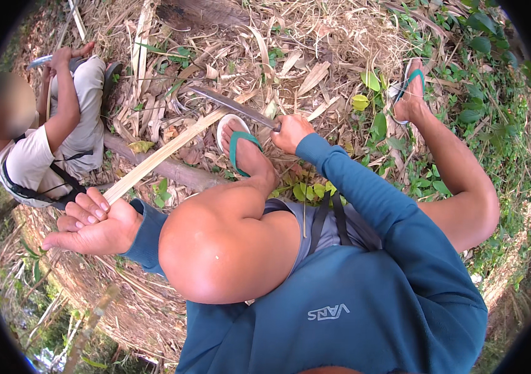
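My right hand (293, 133) is wrapped round the handle end of a machete (235, 107) with a long, dark blade. The blade points up and to the left, crossing the far end of a pale split strip of bamboo or wood (162, 154) beside my sandalled foot (247, 153). With curled fingers, my left hand (100, 221) holds the strip's near end, palm turned up and thumb sticking out. The strip slants between that hand and the blade, passing above a log on the ground. Whether the blade's edge bites into the strip cannot be made out.
Another person (47, 131) sits at the far left, holding a blade (40, 61) in one hand. A thick log (162, 165) lies beneath the strip. Dry leaves and shavings (315, 47) cover the ground, with green plants (474, 100) at the right. My bent knee (206, 249) stands between my arms.
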`<state>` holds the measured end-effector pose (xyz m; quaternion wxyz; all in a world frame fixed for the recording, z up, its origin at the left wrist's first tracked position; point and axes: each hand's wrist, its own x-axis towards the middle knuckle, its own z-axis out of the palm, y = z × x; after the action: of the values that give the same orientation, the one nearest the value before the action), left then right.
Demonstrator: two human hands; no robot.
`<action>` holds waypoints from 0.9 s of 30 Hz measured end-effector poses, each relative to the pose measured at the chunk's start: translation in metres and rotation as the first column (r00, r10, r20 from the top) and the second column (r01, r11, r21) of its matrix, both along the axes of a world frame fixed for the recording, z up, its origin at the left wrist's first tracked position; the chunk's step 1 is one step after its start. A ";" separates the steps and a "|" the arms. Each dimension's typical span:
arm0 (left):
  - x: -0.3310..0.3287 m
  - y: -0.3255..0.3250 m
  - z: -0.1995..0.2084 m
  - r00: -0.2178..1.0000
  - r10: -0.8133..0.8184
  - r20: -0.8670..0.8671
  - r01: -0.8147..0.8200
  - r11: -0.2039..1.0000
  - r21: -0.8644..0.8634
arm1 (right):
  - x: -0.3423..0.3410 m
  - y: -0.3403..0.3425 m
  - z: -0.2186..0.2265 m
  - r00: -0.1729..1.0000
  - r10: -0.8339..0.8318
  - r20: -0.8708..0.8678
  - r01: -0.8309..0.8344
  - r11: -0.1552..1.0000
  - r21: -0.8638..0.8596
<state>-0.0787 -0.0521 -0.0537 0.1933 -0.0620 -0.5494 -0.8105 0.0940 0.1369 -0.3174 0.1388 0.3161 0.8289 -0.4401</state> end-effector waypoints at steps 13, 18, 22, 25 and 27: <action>-0.013 0.001 0.001 1.000 0.012 0.008 -0.012 0.999 -0.036 | 0.003 0.025 -0.013 0.976 -0.045 0.212 0.028 0.996 0.084; -0.012 0.004 -0.011 0.999 0.024 0.021 -0.024 0.999 -0.032 | 0.012 0.009 0.015 0.991 0.109 0.077 -0.109 0.994 0.000; -0.021 -0.005 -0.010 0.999 -0.005 0.052 0.007 0.999 -0.043 | 0.020 0.029 -0.015 0.957 -0.030 0.287 0.018 0.999 0.045; -0.030 -0.012 -0.012 0.998 -0.021 0.067 0.023 0.999 -0.027 | 0.018 0.034 -0.019 0.985 -0.026 0.170 0.007 0.993 0.116; -0.033 -0.020 -0.015 0.996 0.010 0.083 -0.005 0.999 -0.054 | 0.018 0.019 0.001 0.976 0.042 0.214 -0.045 0.999 0.008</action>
<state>-0.1120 -0.0723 -0.0686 0.1715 -0.0311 -0.5788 -0.7966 0.1117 0.1564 -0.3166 0.2344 0.3444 0.8187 -0.3951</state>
